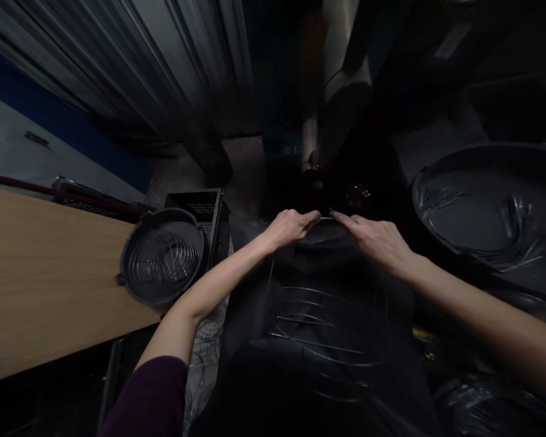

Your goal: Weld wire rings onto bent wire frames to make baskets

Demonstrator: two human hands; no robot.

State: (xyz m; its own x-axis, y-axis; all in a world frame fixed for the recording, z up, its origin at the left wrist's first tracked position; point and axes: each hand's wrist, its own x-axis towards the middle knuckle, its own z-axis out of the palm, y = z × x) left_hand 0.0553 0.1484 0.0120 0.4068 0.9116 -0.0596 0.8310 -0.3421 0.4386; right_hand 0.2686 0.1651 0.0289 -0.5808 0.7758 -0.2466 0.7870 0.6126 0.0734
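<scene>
Thin wire spanning both hands, above the dark cloth

Through the head camera I see my left hand (289,228) and right hand (380,240) reaching forward, fingertips close together. Between them runs a short visible stretch of thin wire (326,218). Both hands are closed on it, the left at one side, the right at the other; how far it continues beneath my fingers I cannot tell.

Nearer to me, below the hands, several curved wires (321,349) lie spread over dark cloth (250,376).

Left side: a round tub (125,261) holding coiled wires (164,258), just beside a black crate (219,212); a wooden board (50,279) sits farther left.

Right side: a large basin (417,188), well apart from the left tub, with bundled wires (514,221) inside.

Ahead, a pale pipe (346,42) stands in deep shadow; details there are too dark to read.
</scene>
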